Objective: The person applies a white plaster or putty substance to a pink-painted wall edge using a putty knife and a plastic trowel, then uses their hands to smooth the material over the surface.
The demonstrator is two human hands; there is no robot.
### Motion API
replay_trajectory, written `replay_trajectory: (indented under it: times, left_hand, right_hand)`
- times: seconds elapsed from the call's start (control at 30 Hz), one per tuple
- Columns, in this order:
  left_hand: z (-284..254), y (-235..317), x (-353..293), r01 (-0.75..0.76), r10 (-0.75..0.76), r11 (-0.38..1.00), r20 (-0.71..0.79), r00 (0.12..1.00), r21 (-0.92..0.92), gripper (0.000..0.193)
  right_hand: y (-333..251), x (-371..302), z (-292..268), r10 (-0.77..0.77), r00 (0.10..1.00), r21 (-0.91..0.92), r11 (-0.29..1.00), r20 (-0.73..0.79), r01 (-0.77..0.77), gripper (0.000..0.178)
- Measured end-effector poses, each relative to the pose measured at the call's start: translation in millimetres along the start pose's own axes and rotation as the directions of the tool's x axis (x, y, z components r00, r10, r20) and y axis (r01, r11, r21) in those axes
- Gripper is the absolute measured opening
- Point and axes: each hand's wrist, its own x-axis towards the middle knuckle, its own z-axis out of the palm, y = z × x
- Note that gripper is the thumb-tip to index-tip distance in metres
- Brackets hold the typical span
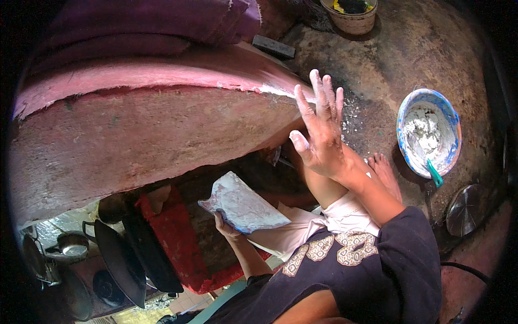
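My left hand [226, 225] grips the lower edge of a flat, irregular white-grey piece [243, 202], smeared with pale paste; it looks like a board or a broken bit of plastic. That piece is tilted above my lap. Raised in front of the wall's pink edge, my right hand [322, 132] has its fingers stretched apart and nothing in it. White residue coats its fingertips. To the right, a blue-and-white basin [455, 116] stands on the floor with lumpy white paste [425, 129] inside. A tool with a green handle [435, 174] leans over its near rim.
A low wall [151, 127] with a rough pink upper band [162, 73] spans the left. Purple cloth [145, 24] lies above it. Below are a red-edged box [175, 237] and dark pans [116, 256]. A grey block [273, 47], a tub [355, 22] and a round metal lid [465, 209] surround the floor.
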Motion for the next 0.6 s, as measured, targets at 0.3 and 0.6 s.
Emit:
replay_trajectory:
  times: [0.3,0.6]
  left_hand:
    - [-11.4,0.1,3.1,0.074,-0.064,0.99,0.084,0.994,-0.121,0.067]
    - [-14.9,-1.8,3.1,0.018,-0.018,0.999,0.003,1.0,-0.05,0.063]
  right_hand:
    - [-11.5,-9.9,7.2,-0.022,0.997,0.002,1.0,0.069,0.022,0.075]
    - [-7.0,-5.6,8.2,-0.017,1.0,0.026,1.0,0.01,0.016,0.066]
